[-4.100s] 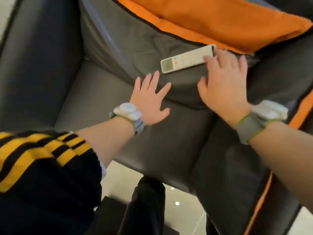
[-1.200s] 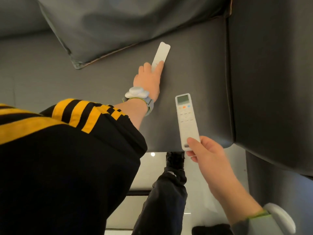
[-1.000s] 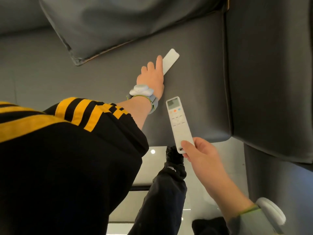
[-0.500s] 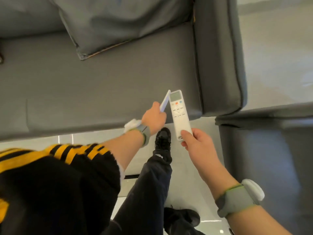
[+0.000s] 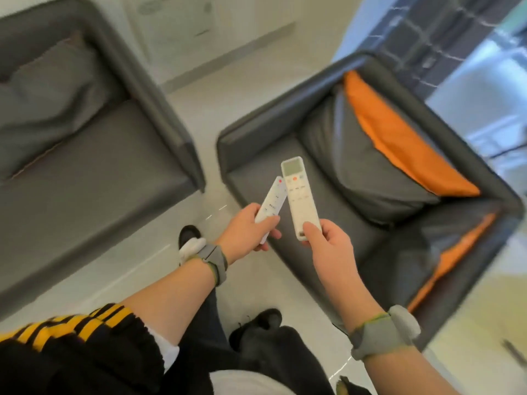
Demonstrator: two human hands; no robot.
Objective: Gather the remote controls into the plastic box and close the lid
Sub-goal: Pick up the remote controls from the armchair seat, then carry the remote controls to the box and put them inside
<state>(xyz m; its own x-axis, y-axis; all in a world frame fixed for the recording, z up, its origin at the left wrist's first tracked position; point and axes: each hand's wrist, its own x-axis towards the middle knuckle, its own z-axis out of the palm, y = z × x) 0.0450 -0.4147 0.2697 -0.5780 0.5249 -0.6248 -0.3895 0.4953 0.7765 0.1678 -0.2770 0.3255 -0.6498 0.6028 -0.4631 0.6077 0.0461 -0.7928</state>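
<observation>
My left hand (image 5: 247, 228) grips a slim white remote (image 5: 272, 201) with a red button at its far tip. My right hand (image 5: 328, 246) holds a wider white remote with a small screen (image 5: 299, 195) by its lower end, thumb on top. Both remotes are raised side by side in front of me, their tips almost touching, above the front edge of the armchair. No plastic box is in view.
A grey sofa (image 5: 85, 172) with a grey cushion lies to the left. A grey armchair (image 5: 356, 223) with grey and orange cushions (image 5: 399, 138) stands to the right. A strip of pale glossy floor (image 5: 211, 115) runs between them. My legs and black shoes (image 5: 256, 323) are below.
I have stepped back from the sofa and turned right; the armchair is now in view. Both hands have lifted their remotes clear of the sofa and hold them close together.
</observation>
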